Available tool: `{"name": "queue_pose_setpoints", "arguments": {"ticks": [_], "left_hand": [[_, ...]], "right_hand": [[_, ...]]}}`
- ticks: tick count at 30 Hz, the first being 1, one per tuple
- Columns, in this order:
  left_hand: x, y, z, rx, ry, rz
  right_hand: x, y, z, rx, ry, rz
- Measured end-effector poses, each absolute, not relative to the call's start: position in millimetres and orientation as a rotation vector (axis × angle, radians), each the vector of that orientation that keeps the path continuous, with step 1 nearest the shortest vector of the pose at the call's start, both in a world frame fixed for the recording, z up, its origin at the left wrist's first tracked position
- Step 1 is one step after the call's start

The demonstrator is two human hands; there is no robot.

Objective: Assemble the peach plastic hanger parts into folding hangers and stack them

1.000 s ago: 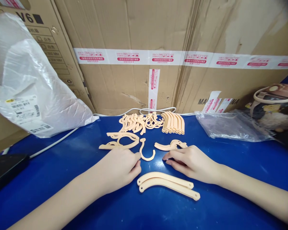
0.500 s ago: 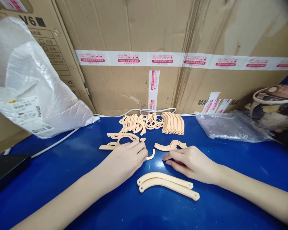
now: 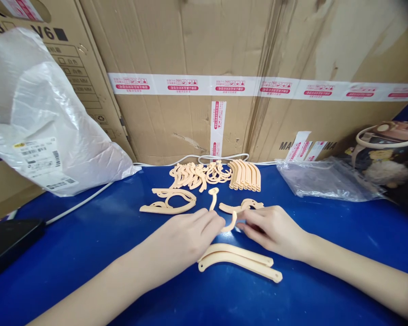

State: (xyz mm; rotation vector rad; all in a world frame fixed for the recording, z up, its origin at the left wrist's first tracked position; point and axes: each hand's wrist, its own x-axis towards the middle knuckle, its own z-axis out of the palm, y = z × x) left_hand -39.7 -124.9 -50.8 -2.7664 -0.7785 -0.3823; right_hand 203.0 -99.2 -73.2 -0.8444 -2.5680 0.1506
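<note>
My left hand [image 3: 187, 235] lies on the blue table [image 3: 88, 244] with its fingers pinched on a peach-coloured plastic hook [image 3: 221, 210]. The hook's curved end reaches the fingertips of my right hand [image 3: 270, 228], which touch it. Two long curved peach strips [image 3: 240, 265] lie just in front of both hands. A curved peach piece [image 3: 241, 207] sits behind my right hand and two larger curved pieces [image 3: 170, 201] lie behind my left hand. Rows of several more hooks [image 3: 199, 174] and stacked strips [image 3: 246, 175] stand further back.
Taped cardboard boxes [image 3: 224, 68] wall off the back. A white plastic bag [image 3: 37, 117] sits at the left, a clear bag [image 3: 326, 179] at the right, and a brown pot with a handle [image 3: 387, 154] at the far right. A black device [image 3: 7, 240] and a white cable [image 3: 78, 203] lie at the left.
My left hand has slid right and taken the hook along, bringing it up to my right hand. My right hand has barely shifted, its fingers now meeting the hook.
</note>
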Motion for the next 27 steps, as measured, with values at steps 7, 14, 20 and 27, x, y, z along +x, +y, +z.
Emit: {"name": "queue_pose_setpoints", "arguments": {"ticks": [7, 14, 20, 27], "left_hand": [[-23.7, -150.4, -43.7, -2.742, -0.466, -0.467], [-21.9, -155.3, -45.1, -2.732, -0.419, -0.544], [-35.0, -143.5, -37.5, -2.909, -0.825, -0.817], [-38.0, -132.8, -38.5, -3.166, -1.073, -0.245]], "right_hand": [[201.4, -114.5, -63.7, -0.586, -2.411, -0.595], [196.7, -120.8, -52.6, -0.534, -2.381, -0.728], [198.4, -105.2, -67.5, -0.952, -2.282, 0.28], [190.5, -101.5, -74.1, -0.957, -1.824, 1.263]]}}
